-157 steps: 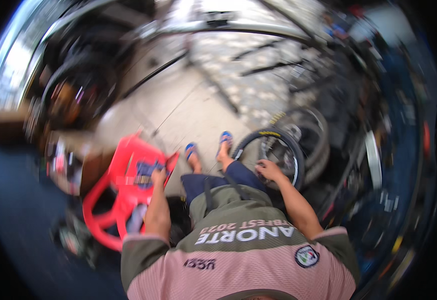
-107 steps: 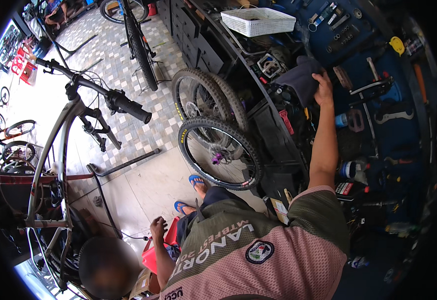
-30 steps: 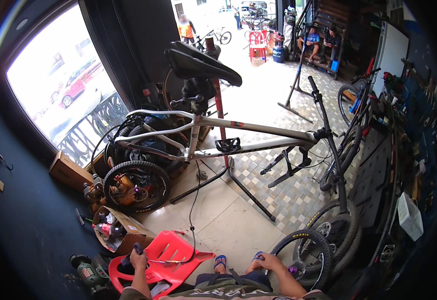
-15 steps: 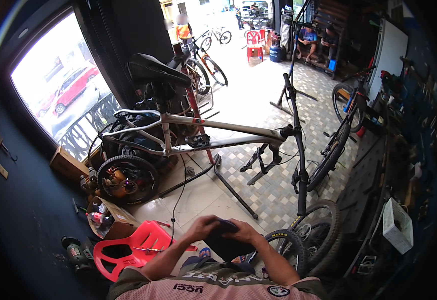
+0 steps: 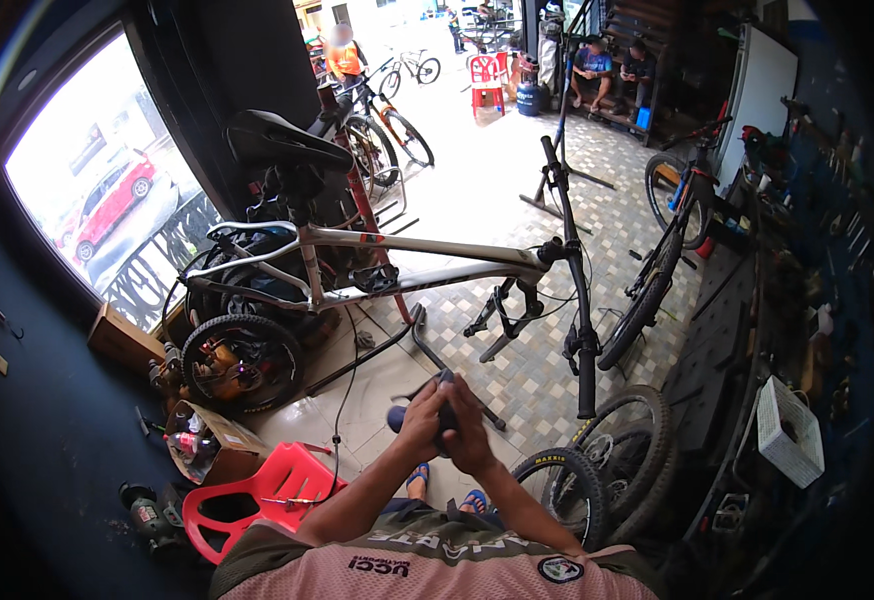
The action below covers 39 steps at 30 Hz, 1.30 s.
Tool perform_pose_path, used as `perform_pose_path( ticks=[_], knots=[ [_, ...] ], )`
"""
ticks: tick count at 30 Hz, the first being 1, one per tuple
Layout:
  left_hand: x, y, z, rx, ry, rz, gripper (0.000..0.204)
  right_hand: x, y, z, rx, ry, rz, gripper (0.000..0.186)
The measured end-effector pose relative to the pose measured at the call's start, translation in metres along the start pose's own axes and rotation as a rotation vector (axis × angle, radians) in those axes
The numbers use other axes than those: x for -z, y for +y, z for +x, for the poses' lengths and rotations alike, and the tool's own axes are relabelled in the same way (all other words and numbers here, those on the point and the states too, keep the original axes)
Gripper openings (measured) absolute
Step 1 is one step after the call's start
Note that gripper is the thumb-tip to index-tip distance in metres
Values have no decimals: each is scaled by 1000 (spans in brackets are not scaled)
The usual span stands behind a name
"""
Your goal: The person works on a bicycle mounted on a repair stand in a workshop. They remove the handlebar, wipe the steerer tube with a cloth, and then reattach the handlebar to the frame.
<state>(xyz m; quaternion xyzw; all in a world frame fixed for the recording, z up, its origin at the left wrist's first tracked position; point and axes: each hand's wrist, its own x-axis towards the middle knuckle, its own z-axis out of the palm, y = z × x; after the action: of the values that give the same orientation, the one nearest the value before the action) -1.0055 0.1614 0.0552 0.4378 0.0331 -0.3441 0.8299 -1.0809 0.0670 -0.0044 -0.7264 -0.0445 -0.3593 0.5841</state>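
Note:
My left hand point(image 5: 421, 424) and my right hand point(image 5: 466, 430) are pressed together in front of my body, fingers closed around a bunched dark cloth point(image 5: 397, 421), part of which sticks out at the left. Below them are my sandalled feet. Beside me at lower left stands a red plastic chair point(image 5: 257, 492) with a thin tool lying on its seat. Ahead, a silver bicycle frame point(image 5: 427, 262) with saddle and handlebar, lacking wheels, hangs on a red repair stand point(image 5: 387, 280).
Loose wheels point(image 5: 557, 480) lean at right beside a tool bench with a white basket point(image 5: 789, 432). Left are a cardboard box point(image 5: 212, 445) and green machine point(image 5: 147, 515). More bicycles point(image 5: 657, 270) and several people point(image 5: 592, 70) are farther off, near red chairs point(image 5: 487, 85).
My right hand took dark cloth from the bench, then both hands came together around it. They are now raised farther forward, the cloth more bunched, and my view has swung toward the frame.

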Motion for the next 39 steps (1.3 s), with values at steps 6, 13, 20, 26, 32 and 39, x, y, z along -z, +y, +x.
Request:
perform_pose_path(
  ticks=[6,13,20,26,32,39],
  knots=[
    [6,134,16,-295,-24,24,12,10,116,-94,-681,-1274,-498,83],
    [83,108,38,-316,-138,638,16,-15,101,56,-1114,-263,373,90],
    [107,92,22,-52,-383,748,28,65,-363,591,768,205,-1607,85],
    [150,100,0,-91,-315,942,35,-61,-442,639,1299,334,-1726,86],
    [175,109,-18,-155,-291,993,34,-98,-405,667,1421,177,-1891,91],
    [215,120,-32,-73,-138,1001,37,-77,-390,656,1301,304,-1906,86]
  ],
)
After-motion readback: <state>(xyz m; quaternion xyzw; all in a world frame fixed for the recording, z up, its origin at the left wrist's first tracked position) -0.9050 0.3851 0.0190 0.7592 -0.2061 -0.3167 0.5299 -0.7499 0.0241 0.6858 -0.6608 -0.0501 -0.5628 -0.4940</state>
